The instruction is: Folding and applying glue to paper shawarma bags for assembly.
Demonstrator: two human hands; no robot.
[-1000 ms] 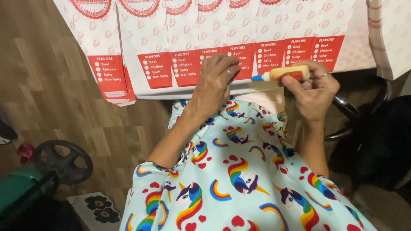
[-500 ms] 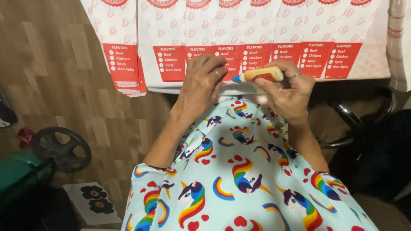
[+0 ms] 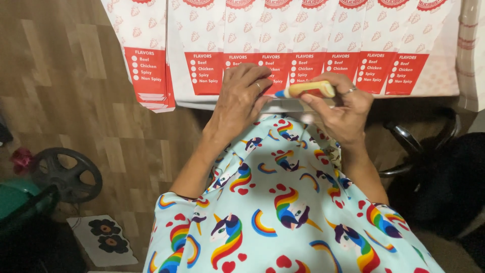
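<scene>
Since a second ago both hands have drifted leftward across the row of bags and the view has tipped a little; the tube sits lower in the right fist and more level than before.

Nearest: lap covered in pale blue cloth (image 3: 283, 212) printed with rainbows and unicorns. Both forearms run up from it toward the work.

Right hand (image 3: 343, 108), ring on one finger, is closed around a small yellow-and-orange tube (image 3: 309, 90), likely glue or a marker; I cannot tell which. Grip is narrow, thumb and fingers wrapped over its rear half. Long axis lies almost level, running right to left, blue tip pointing left toward the other hand.

Left hand (image 3: 241, 98) lies flat, palm down, fingers spread on the lower edge of the paper bags (image 3: 313, 65); it holds nothing, only presses. Its fingertips rest on the red printed panel of one bag. Tube tip sits just beside the left index finger, near touching, so the left hand is the nearer to the tip; the bag edge lies just beyond and below the tip.

Farther: bags overlap in a fanned row, white with red panels, across the table edge (image 3: 222, 105).

Off left, wood-look floor (image 3: 76, 91), a small dark wheel (image 3: 63, 174). Off right, a black chair base (image 3: 409, 141).
</scene>
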